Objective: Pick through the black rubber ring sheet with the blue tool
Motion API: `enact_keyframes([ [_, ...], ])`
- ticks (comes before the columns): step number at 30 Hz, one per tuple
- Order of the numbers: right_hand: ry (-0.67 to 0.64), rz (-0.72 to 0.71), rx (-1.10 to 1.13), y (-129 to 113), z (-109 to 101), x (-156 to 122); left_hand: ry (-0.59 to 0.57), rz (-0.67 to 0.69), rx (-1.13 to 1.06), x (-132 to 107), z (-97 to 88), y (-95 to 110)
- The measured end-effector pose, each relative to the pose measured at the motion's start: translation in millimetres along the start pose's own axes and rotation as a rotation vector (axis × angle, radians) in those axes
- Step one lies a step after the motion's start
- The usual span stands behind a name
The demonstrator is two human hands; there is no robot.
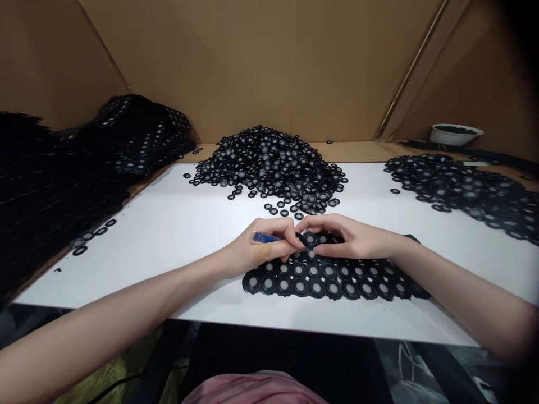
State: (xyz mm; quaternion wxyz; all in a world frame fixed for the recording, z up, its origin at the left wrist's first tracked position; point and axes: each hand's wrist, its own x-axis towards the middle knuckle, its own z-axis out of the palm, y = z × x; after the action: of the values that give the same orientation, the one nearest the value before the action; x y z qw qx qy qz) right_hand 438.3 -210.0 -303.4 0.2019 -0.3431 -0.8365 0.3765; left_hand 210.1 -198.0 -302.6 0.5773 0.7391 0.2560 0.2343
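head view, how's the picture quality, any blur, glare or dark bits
In the head view, the left hand and right hand look fairly sharp; in the head view, the black heap at left is too dark for much detail; in the head view, a dark blur covers the upper right corner, and the white table shows no harsh glare.

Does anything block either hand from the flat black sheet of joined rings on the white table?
Nothing visible: the left hand and right hand both reach the black ring sheet directly. The slim blue tool is in the left hand; the heap of loose black rings lies beyond both.
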Motion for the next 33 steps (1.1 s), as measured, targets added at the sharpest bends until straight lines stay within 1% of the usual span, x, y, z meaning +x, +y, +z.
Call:
enact_keyframes([
  [4,-0.012,0.012,0.017,-0.4,-0.1,0.4,0.012,0.014,0.013,0.3,0.4,-2.6],
  [12,-0.052,0.006,0.058,-1.1,-0.6,0.6,-0.038,0.018,0.005,0.7,1.0,2.6],
  [18,-0.040,-0.006,0.057,0.6,-0.7,0.5,0.010,0.019,-0.005,1.0,1.5,1.1],
  [22,-0.039,-0.012,0.056,2.7,-0.9,0.2,-0.008,0.033,0.035,2.5,0.8,0.5],
  [28,-0.024,0.001,0.045,3.1,-0.6,-0.4,-0.034,0.007,0.106,2.8,-1.8,0.2],
  [33,-0.015,-0.025,0.040,4.9,-0.9,-0.6,-0.003,0.019,0.067,2.9,-0.2,-2.8],
])
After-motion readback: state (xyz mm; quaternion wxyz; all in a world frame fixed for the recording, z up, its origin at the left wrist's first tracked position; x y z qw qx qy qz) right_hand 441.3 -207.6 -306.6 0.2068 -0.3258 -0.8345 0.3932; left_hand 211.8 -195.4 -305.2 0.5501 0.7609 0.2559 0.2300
